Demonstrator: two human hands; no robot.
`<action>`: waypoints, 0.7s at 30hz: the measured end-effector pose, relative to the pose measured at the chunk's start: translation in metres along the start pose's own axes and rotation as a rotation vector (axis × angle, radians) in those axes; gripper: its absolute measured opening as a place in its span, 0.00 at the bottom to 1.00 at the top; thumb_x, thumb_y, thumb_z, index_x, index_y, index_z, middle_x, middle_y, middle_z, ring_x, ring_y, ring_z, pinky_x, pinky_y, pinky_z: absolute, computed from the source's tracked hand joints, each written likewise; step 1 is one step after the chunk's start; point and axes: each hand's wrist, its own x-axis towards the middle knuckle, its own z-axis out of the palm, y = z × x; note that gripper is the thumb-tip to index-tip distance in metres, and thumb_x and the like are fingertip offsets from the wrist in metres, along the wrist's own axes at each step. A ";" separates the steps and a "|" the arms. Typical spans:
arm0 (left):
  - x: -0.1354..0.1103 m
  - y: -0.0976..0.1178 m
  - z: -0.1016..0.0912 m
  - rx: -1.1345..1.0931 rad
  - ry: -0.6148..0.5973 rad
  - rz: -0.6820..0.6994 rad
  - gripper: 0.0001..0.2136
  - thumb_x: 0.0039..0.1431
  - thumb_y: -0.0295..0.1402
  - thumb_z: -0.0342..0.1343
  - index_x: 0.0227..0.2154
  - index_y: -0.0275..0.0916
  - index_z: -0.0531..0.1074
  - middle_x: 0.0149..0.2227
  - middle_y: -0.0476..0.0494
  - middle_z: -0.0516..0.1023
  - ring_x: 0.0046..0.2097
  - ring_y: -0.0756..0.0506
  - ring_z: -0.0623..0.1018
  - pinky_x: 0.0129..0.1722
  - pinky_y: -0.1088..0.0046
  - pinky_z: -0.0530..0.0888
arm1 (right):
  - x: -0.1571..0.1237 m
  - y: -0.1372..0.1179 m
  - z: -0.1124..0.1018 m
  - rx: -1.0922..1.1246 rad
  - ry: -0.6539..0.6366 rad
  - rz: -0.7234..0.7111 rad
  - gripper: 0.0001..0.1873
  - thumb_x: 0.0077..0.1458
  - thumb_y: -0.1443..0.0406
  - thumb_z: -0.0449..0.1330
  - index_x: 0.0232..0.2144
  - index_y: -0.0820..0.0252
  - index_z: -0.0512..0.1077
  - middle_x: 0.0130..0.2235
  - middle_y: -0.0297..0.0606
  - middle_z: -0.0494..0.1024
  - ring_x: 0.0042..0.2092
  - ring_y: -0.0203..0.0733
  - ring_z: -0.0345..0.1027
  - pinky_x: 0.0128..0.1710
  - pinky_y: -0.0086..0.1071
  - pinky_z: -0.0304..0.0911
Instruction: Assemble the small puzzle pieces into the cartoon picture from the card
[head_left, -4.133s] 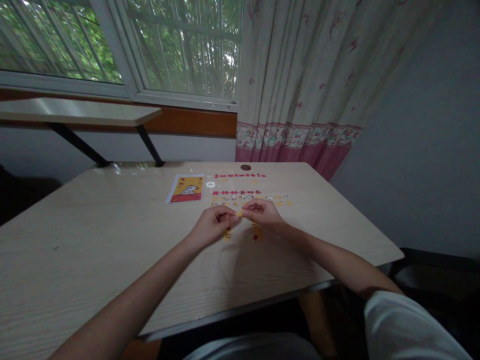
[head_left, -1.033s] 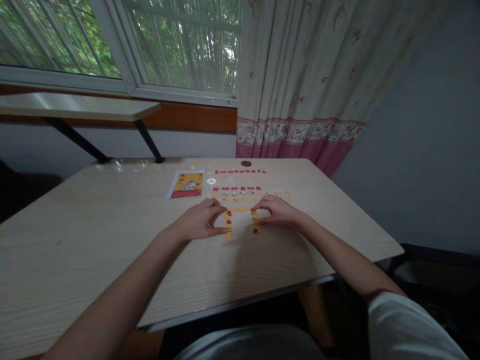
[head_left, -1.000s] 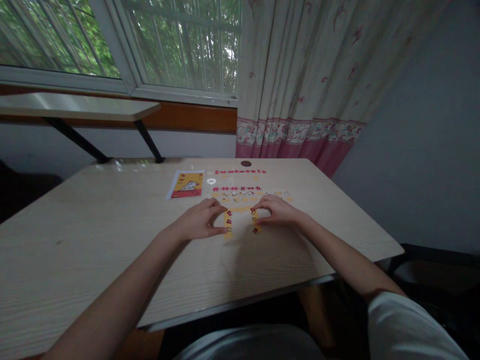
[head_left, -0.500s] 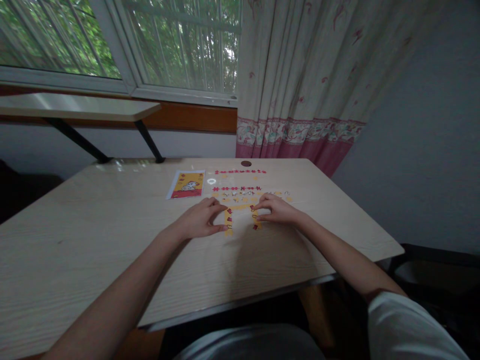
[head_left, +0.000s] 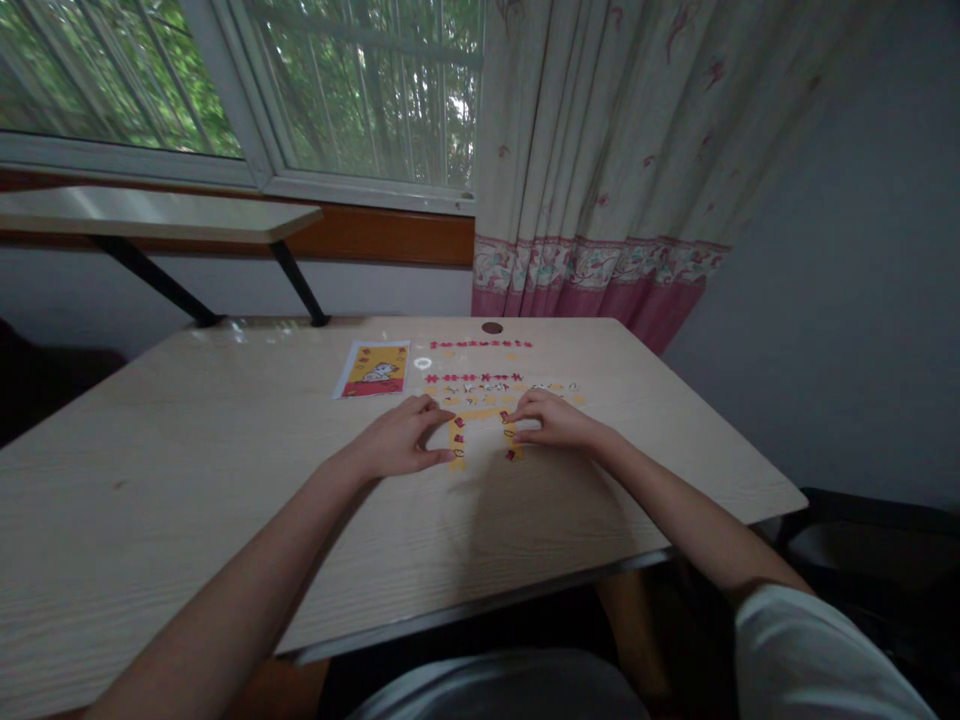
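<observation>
A yellow paper piece (head_left: 481,414) with red marks lies flat on the wooden table (head_left: 187,470); it has a top bar and two legs pointing toward me. My left hand (head_left: 397,445) rests on the table with thumb and index finger spread, their tips touching the left leg. My right hand (head_left: 555,423) lies to the right, its fingertips on the right leg. Neither hand holds anything.
Behind the hands lie two rows of small red pieces (head_left: 480,344), scattered yellow and white bits (head_left: 551,388), a small white ring (head_left: 422,363) and a yellow card with a cartoon animal (head_left: 373,369). A cable hole (head_left: 492,327) sits at the far edge. Window, shelf and curtain stand behind.
Four seconds ago both hands pinched a small piece together above the table. Now they lie apart on the table with the yellow piece flat between them. In the last second, almost nothing moved.
</observation>
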 end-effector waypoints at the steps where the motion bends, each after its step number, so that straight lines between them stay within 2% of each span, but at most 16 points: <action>1: 0.000 0.000 0.000 -0.002 0.002 0.003 0.29 0.54 0.55 0.49 0.51 0.36 0.67 0.41 0.37 0.69 0.43 0.39 0.70 0.44 0.62 0.68 | 0.000 0.000 0.000 0.005 0.002 -0.003 0.19 0.50 0.57 0.63 0.43 0.58 0.75 0.40 0.42 0.73 0.43 0.41 0.65 0.46 0.37 0.58; 6: -0.001 -0.004 -0.001 0.015 0.015 0.000 0.29 0.55 0.54 0.48 0.51 0.36 0.67 0.41 0.37 0.69 0.42 0.39 0.70 0.43 0.62 0.68 | 0.006 0.013 -0.007 0.079 0.071 0.004 0.16 0.51 0.59 0.62 0.42 0.58 0.75 0.40 0.41 0.74 0.43 0.39 0.66 0.46 0.34 0.59; 8: -0.002 -0.005 -0.002 0.029 0.019 -0.027 0.29 0.56 0.53 0.47 0.51 0.36 0.67 0.41 0.37 0.69 0.42 0.39 0.70 0.43 0.63 0.69 | 0.015 0.026 -0.014 0.069 0.136 0.090 0.13 0.52 0.61 0.61 0.40 0.59 0.76 0.38 0.41 0.75 0.41 0.38 0.67 0.44 0.32 0.60; 11: -0.003 -0.005 -0.005 0.054 0.011 -0.046 0.27 0.56 0.51 0.48 0.51 0.36 0.67 0.41 0.37 0.68 0.42 0.40 0.71 0.43 0.63 0.69 | 0.034 0.047 -0.026 -0.013 0.187 0.298 0.12 0.53 0.62 0.59 0.38 0.62 0.77 0.37 0.41 0.77 0.38 0.38 0.68 0.41 0.31 0.61; 15: -0.003 -0.005 -0.005 0.080 0.002 -0.042 0.25 0.56 0.49 0.49 0.50 0.35 0.68 0.41 0.37 0.68 0.43 0.40 0.71 0.44 0.63 0.69 | 0.063 0.069 -0.031 -0.126 0.147 0.469 0.13 0.54 0.65 0.57 0.40 0.64 0.76 0.38 0.41 0.78 0.40 0.40 0.70 0.42 0.30 0.60; 21: -0.003 -0.007 -0.003 0.081 0.031 -0.035 0.24 0.57 0.48 0.49 0.50 0.37 0.67 0.42 0.38 0.68 0.43 0.40 0.71 0.44 0.63 0.69 | 0.094 0.080 -0.023 -0.159 0.107 0.509 0.14 0.53 0.64 0.59 0.39 0.68 0.76 0.40 0.46 0.78 0.41 0.41 0.69 0.42 0.29 0.59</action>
